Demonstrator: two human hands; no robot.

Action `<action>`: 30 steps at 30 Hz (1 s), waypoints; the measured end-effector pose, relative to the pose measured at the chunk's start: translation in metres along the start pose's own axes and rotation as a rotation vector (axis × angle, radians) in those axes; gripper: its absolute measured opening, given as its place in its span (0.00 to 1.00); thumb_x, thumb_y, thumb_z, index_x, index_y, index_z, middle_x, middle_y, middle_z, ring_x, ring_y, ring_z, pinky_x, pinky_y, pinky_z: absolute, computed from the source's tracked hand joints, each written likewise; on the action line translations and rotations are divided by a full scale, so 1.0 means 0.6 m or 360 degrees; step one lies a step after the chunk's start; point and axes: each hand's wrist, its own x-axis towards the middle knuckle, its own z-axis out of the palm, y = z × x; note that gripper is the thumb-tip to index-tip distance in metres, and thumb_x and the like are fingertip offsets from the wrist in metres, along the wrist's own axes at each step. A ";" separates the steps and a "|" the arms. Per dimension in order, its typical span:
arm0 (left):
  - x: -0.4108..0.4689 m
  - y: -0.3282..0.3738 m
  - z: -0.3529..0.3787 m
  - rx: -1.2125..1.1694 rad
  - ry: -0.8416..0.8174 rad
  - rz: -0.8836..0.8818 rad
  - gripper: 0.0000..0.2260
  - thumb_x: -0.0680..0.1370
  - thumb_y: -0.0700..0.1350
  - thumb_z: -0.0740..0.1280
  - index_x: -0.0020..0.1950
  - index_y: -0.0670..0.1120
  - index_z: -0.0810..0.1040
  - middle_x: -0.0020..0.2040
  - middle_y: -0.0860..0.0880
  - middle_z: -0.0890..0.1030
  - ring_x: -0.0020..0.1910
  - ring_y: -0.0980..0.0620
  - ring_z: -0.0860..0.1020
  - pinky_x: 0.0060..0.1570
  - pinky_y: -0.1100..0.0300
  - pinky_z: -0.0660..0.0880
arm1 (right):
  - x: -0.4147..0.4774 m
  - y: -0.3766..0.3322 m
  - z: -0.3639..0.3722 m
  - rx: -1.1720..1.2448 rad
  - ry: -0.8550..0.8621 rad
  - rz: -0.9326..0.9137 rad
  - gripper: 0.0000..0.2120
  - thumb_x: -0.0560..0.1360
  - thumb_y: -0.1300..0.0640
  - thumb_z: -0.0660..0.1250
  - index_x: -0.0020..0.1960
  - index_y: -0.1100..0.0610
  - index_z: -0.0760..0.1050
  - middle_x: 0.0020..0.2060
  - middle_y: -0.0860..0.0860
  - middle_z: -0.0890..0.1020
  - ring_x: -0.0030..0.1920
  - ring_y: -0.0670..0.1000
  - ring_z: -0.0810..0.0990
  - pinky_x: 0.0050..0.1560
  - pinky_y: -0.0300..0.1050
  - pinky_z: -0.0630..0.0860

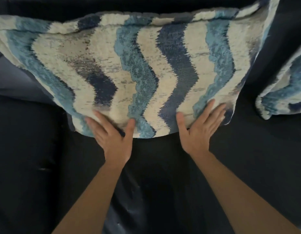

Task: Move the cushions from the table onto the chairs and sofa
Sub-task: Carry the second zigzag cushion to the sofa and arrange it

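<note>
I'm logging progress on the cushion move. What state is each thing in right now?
Wavy-striped cushion: leaning on the dark sofa, both hands on its lower edge.
Second cushion: at right, partly out of frame, untouched.
Left hand: open, flat on cushion.
Right hand: open, flat on cushion.

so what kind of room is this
Probably a living room: a dark navy upholstered sofa, a blue-and-cream wavy-striped tufted cushion propped on it, and a matching second cushion at right.

Glossy dark cloth [129,208], creased, lower centre
</note>
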 end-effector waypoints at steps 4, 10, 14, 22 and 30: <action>0.048 0.004 0.009 0.0101 -0.0146 -0.0030 0.49 0.77 0.72 0.59 0.81 0.51 0.30 0.81 0.43 0.29 0.81 0.44 0.32 0.78 0.41 0.36 | 0.061 0.002 0.014 -0.0046 -0.0109 0.0016 0.55 0.73 0.22 0.51 0.83 0.57 0.37 0.82 0.63 0.39 0.82 0.63 0.37 0.79 0.65 0.37; 0.027 -0.041 -0.019 -0.0237 0.0103 -0.0124 0.44 0.78 0.70 0.53 0.83 0.51 0.36 0.83 0.44 0.35 0.83 0.46 0.38 0.79 0.46 0.40 | 0.027 0.029 -0.008 0.0171 -0.0011 0.0116 0.52 0.76 0.26 0.57 0.83 0.54 0.35 0.82 0.59 0.36 0.83 0.58 0.38 0.79 0.67 0.40; 0.068 -0.056 -0.025 -0.0012 -0.0109 -0.0132 0.45 0.76 0.72 0.50 0.82 0.49 0.33 0.83 0.43 0.35 0.83 0.47 0.38 0.80 0.45 0.41 | 0.046 0.002 -0.012 0.0129 -0.0040 0.0086 0.50 0.79 0.34 0.58 0.82 0.63 0.36 0.81 0.64 0.37 0.82 0.63 0.37 0.79 0.68 0.41; 0.001 -0.080 -0.043 0.0712 0.0383 0.0831 0.33 0.85 0.56 0.58 0.83 0.43 0.46 0.79 0.26 0.49 0.80 0.29 0.49 0.79 0.35 0.49 | 0.004 -0.080 0.032 -0.0650 0.0012 -0.1978 0.30 0.85 0.43 0.58 0.82 0.52 0.54 0.82 0.60 0.45 0.83 0.63 0.44 0.80 0.65 0.44; 0.089 -0.054 -0.061 0.1257 0.0288 0.1314 0.26 0.87 0.57 0.54 0.84 0.53 0.53 0.82 0.37 0.49 0.81 0.39 0.46 0.78 0.33 0.49 | 0.139 0.119 -0.052 -0.1213 0.0100 -0.1841 0.35 0.84 0.38 0.59 0.84 0.50 0.51 0.83 0.60 0.53 0.82 0.61 0.51 0.80 0.62 0.53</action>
